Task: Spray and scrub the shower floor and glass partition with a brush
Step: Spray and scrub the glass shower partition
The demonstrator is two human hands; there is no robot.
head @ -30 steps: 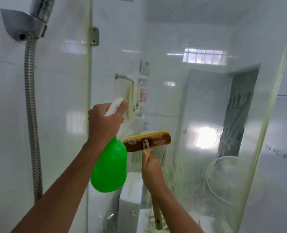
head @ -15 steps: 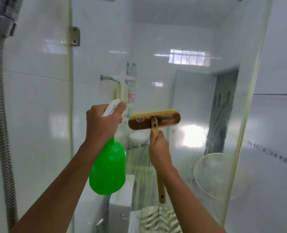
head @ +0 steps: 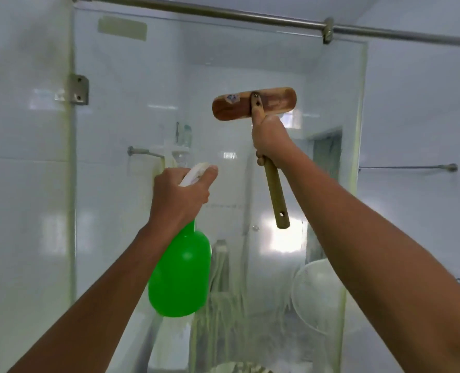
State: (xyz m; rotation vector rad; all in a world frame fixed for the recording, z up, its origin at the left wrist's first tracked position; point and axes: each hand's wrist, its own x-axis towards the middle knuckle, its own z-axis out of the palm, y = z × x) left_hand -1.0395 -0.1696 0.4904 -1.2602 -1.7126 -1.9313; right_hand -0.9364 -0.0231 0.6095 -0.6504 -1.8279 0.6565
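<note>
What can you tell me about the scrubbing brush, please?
The brush has a long brown wooden head with a small sticker near its left end, joined to a lighter wooden handle with a hole near its free end. The right hand grips the handle just under the head, holding the brush high against the glass partition.

White glossy wall tiles (head: pixel 21 197), lit by daylight glare. Steel rail (head: pixel 223 14) overhead, metal hinge bracket (head: pixel 79 89) at left, towel bar (head: pixel 412 167) on right wall.

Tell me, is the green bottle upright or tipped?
Roughly upright, leaning slightly: the left hand holds the bottle by its white trigger head, green body hanging below.
</note>
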